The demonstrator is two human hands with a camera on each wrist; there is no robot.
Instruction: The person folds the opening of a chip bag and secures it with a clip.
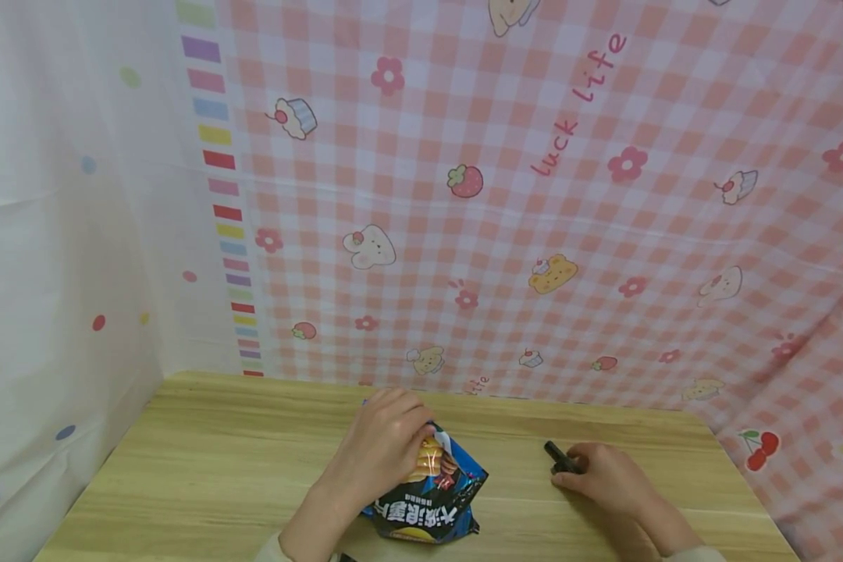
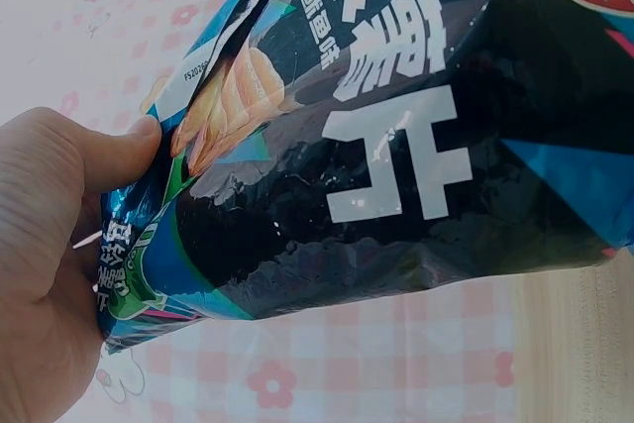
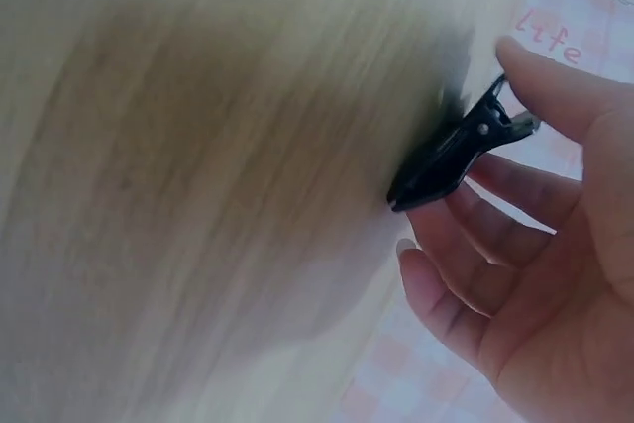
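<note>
A black and blue potato chip bag [image 1: 432, 499] stands tilted on the table, its printing upside down in the head view. My left hand [image 1: 386, 437] grips its far end; in the left wrist view the thumb [image 2: 129, 151] presses on the bag's crimped edge, while most of the fingers are hidden behind the bag [image 2: 337, 185]. Off to the right, my right hand [image 1: 607, 476] pinches a small black clip [image 1: 562, 458] by its handle end, between thumb and fingers. The clip [image 3: 446, 158] is held close over the wood, its narrow jaw end pointing away from the palm.
The light wooden table [image 1: 253, 437] runs back to a pink checked cloth [image 1: 421, 234] hanging as a wall behind it. A white dotted cloth [image 1: 63, 273] hangs along the left side, and more pink cloth borders the right edge.
</note>
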